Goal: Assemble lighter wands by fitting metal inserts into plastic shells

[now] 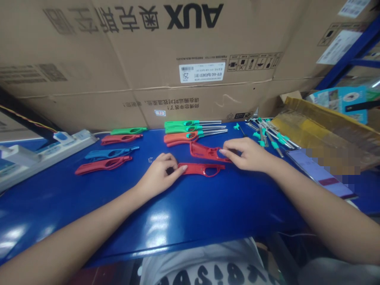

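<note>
While the left hand (160, 173) pinches the left end of the lower red handle piece (194, 170) in the middle of the frame, the right hand (249, 153) pinches the right end of the upper red handle piece (202, 151). Just above them, green lighters (178, 128) lie on the blue table (219, 209).

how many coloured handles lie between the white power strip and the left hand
4, from far to near: a green handle, a red handle, a blue handle and a second red handle. Anything underneath would be hidden.
</note>
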